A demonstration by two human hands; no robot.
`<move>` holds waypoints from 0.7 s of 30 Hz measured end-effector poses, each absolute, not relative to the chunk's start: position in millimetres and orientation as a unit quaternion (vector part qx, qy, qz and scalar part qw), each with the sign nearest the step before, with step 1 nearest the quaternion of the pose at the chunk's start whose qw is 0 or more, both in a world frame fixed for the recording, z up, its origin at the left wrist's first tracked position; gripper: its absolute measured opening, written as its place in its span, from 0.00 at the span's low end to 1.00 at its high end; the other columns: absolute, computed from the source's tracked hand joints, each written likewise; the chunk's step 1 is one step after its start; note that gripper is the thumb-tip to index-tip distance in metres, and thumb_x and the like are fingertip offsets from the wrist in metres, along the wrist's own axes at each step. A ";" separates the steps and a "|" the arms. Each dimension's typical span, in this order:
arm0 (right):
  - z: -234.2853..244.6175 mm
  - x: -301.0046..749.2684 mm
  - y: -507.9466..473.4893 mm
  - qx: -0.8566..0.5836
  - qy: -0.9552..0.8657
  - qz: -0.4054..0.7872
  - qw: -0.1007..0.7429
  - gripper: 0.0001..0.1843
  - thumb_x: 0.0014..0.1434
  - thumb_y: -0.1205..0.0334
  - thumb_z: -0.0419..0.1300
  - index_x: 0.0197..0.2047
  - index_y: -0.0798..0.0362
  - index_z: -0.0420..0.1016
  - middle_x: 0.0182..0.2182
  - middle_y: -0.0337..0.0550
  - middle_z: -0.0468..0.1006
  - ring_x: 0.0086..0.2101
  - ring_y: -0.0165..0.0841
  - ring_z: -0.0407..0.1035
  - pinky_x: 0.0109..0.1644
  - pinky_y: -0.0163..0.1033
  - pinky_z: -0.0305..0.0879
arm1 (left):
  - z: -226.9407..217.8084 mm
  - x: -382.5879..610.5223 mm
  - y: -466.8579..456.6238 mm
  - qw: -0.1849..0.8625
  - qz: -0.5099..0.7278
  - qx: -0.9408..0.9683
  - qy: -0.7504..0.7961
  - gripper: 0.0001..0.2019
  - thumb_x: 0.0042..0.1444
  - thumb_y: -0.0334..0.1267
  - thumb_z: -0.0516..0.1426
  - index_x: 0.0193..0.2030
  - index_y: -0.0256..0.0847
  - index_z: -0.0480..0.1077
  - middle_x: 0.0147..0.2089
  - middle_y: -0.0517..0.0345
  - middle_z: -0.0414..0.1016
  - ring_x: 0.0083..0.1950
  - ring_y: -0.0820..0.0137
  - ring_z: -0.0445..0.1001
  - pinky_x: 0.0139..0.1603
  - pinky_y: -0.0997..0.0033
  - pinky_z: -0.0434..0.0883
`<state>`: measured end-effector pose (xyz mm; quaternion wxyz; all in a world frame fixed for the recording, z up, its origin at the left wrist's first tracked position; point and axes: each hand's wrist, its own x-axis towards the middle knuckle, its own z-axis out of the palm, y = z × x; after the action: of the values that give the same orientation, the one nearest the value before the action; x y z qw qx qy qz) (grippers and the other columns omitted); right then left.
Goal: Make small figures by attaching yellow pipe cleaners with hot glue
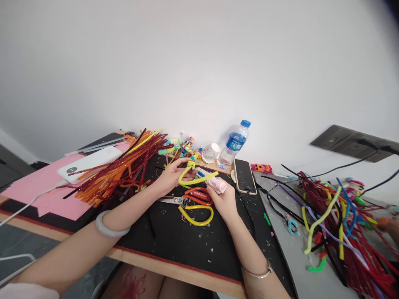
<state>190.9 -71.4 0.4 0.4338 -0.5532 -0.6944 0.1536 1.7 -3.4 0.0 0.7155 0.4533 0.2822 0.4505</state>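
My left hand (173, 177) pinches a small yellow pipe-cleaner piece (191, 165) at its fingertips. From there a yellow pipe cleaner (199, 180) loops out in front of my right hand (225, 201). That hand is closed around a pale pink tool (217, 184) that looks like a small glue gun, its blue-tipped end pointing toward the left hand. Just below both hands, scissors (178, 200) with one red and one yellow handle lie on the black mat (177, 232). The exact contact between the tool and the yellow piece is hard to make out.
Orange and dark red pipe cleaners (120, 172) lie on pink paper (34, 187) with a white power bank (90, 165). A paper cup (211, 153), water bottle (235, 145) and phone (245, 176) stand behind. Mixed pipe cleaners (339, 232) and another person's hand (393, 226) are right.
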 end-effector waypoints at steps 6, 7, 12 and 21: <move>2.6 189.9 -72.5 -0.559 -0.695 0.143 0.429 0.08 0.54 0.59 0.54 0.33 0.54 0.70 0.27 0.40 0.73 0.28 0.31 0.66 0.33 0.33 0.61 | -1.7 1.5 -3.2 0.719 0.448 0.453 0.279 0.22 0.48 0.34 0.60 0.51 0.43 0.63 0.42 0.51 0.76 0.41 0.66 0.76 0.46 0.65 0.71; 3.0 189.8 -72.7 -0.561 -0.697 0.140 0.424 0.08 0.54 0.59 0.54 0.32 0.54 0.70 0.27 0.40 0.73 0.28 0.31 0.66 0.33 0.33 0.61 | -1.7 1.4 -3.2 0.718 0.447 0.453 0.281 0.22 0.48 0.35 0.60 0.51 0.43 0.63 0.42 0.51 0.77 0.41 0.67 0.77 0.46 0.65 0.71; 2.5 190.3 -72.1 -0.566 -0.695 0.129 0.424 0.07 0.54 0.60 0.55 0.30 0.55 0.69 0.25 0.39 0.71 0.26 0.30 0.65 0.31 0.33 0.59 | 2.2 1.7 -5.2 0.718 0.453 0.444 0.287 0.22 0.48 0.34 0.60 0.51 0.42 0.63 0.40 0.52 0.77 0.41 0.66 0.77 0.46 0.66 0.71; -1.9 192.2 -69.9 -0.564 -0.685 0.128 0.442 0.07 0.53 0.60 0.56 0.32 0.54 0.71 0.27 0.41 0.73 0.27 0.32 0.67 0.31 0.33 0.61 | 3.1 0.7 -4.8 0.719 0.456 0.444 0.279 0.24 0.47 0.33 0.61 0.52 0.42 0.63 0.41 0.51 0.77 0.40 0.66 0.77 0.46 0.65 0.71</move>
<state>192.2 -69.9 -1.9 0.4423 -0.5643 -0.6853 0.1279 0.7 -4.8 3.1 0.7195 0.4436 0.2793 0.4555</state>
